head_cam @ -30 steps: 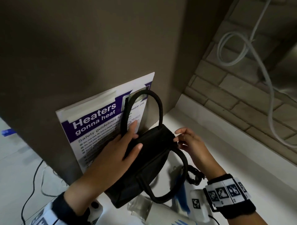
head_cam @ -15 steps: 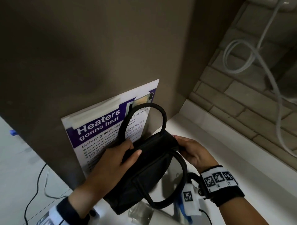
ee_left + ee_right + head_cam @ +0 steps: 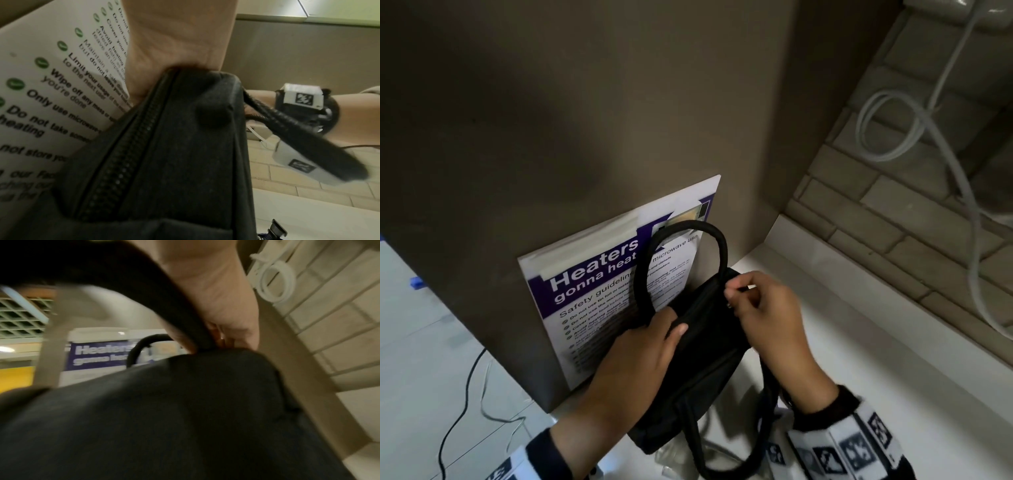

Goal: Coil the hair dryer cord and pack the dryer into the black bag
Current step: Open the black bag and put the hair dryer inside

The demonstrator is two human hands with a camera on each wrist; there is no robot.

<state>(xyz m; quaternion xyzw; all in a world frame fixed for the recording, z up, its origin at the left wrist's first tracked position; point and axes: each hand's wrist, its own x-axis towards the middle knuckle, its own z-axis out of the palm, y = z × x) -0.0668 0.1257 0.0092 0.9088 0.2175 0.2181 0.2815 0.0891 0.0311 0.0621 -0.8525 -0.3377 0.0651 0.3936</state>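
Observation:
The black bag stands on the white counter, leaning toward a poster. One handle arches upright and the other hangs down at the front. My left hand grips the near end of the bag's top, thumb on one side and fingers over the other. At the far end of the top my right hand pinches a small piece that looks like the zipper pull. In the left wrist view the zipper runs along the top with its teeth together. I cannot make out the hair dryer or its cord.
A purple and white "Heaters" poster leans on the brown panel behind the bag. A white cable loop hangs on the brick wall at the right. Pale, partly hidden objects lie under the bag's front handle. A thin black wire trails on the floor at the left.
My right hand has moved from the bag's right end up onto its top and now pinches the small piece there. The left hand keeps its hold.

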